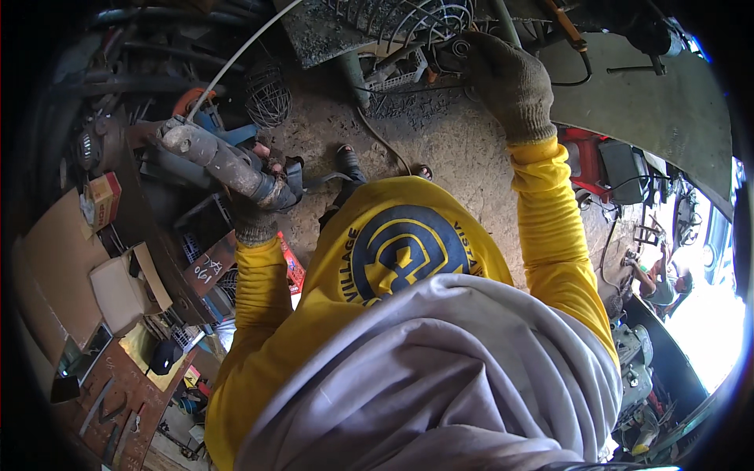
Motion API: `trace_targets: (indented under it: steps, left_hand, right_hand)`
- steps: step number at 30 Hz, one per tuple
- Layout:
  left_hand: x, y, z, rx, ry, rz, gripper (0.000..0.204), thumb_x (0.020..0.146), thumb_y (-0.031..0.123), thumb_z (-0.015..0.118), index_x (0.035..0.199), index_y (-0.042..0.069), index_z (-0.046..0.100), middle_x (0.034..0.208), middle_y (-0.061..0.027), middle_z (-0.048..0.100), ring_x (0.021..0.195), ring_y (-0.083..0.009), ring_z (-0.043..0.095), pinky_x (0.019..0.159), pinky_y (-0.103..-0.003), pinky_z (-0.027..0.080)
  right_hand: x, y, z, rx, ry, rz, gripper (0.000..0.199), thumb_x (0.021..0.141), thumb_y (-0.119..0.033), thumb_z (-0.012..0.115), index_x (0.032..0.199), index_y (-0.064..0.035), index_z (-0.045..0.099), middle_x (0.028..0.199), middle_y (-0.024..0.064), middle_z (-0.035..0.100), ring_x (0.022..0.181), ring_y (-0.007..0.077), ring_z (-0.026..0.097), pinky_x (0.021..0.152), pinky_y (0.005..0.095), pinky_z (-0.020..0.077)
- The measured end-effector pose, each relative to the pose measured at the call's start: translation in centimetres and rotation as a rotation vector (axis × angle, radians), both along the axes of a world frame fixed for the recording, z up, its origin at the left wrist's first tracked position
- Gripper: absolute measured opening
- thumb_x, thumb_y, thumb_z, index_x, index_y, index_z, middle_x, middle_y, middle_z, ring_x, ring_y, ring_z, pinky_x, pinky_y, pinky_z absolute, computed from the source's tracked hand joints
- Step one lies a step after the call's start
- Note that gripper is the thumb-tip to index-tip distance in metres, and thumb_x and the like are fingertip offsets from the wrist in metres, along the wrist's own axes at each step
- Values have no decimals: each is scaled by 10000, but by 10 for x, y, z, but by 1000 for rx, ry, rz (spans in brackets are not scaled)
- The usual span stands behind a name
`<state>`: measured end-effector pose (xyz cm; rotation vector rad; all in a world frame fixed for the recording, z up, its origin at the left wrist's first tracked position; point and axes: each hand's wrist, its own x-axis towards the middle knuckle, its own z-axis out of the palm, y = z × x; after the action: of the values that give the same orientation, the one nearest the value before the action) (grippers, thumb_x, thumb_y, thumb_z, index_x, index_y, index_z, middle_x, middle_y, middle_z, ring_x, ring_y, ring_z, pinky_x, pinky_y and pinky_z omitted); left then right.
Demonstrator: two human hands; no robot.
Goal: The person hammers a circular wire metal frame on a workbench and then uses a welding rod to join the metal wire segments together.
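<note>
An open cardboard box [118, 294] lies left of the left hand [255, 218], with a red-and-yellow carton [104, 198] near it. Another person [665, 286] is well right of the right hand [510, 86].

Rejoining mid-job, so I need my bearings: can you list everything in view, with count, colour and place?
Power tool: one, dusty grey, above the left hand
Curved metal bars: several, grey, top centre
Cord: one, pale, upper left
Wire cage: one, dark grey, upper left
Basket: one, whitish, top centre
Sheet panel: one, grey-green, upper right
Open carton: one, brown, left
Hand tools: several, dark, lower left
Another person: one, greyish top, far right
Smaller clutter: too dark to count
Left hand: one, brownish glove, below the power tool
Right hand: one, brownish glove, by the curved bars
Sleeves: two, yellow, either side
</note>
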<state>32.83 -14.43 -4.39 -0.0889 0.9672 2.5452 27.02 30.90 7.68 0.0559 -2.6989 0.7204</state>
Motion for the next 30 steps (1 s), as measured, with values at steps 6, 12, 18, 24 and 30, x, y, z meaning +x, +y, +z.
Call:
trace_targets:
  steps: [6,12,18,24,30]
  left_hand:
    - [-3,-17,-19,-1122,596,-14,330,862,21,680,1170,16,562,1039,-89,576,886,-237,577,782,-379,491]
    - [7,-41,-54,-1268,366,18,340,843,54,704,1154,33,568,1036,-93,608,919,-269,607,802,-369,500]
    - [29,10,33,-890,158,117,273,911,-24,574,1170,39,519,1097,-63,539,898,-194,532,800,-294,454]
    - [43,-32,10,-859,275,82,355,896,-14,572,1232,45,475,1163,-55,510,905,-157,506,812,-264,437]
    - [47,-25,18,-1175,379,62,357,894,-9,583,1227,71,480,1123,-41,520,893,-162,534,846,-330,492]
  right_hand:
    - [-1,4,1,26,36,9,259,949,-361,629,1107,-202,759,865,97,743,802,315,726,687,406,579]
    - [-3,0,-9,67,105,-22,230,937,-347,649,1082,-212,765,862,79,745,798,301,727,680,404,579]
    - [-9,9,-30,51,255,35,206,913,-315,678,1086,-234,756,833,42,729,766,270,718,650,384,571]
    - [-8,4,-22,92,241,61,228,906,-278,713,1116,-202,762,920,75,743,802,268,735,687,352,585]
    - [-7,3,-23,92,196,12,230,898,-258,740,1110,-177,773,981,104,755,841,274,748,720,342,597]
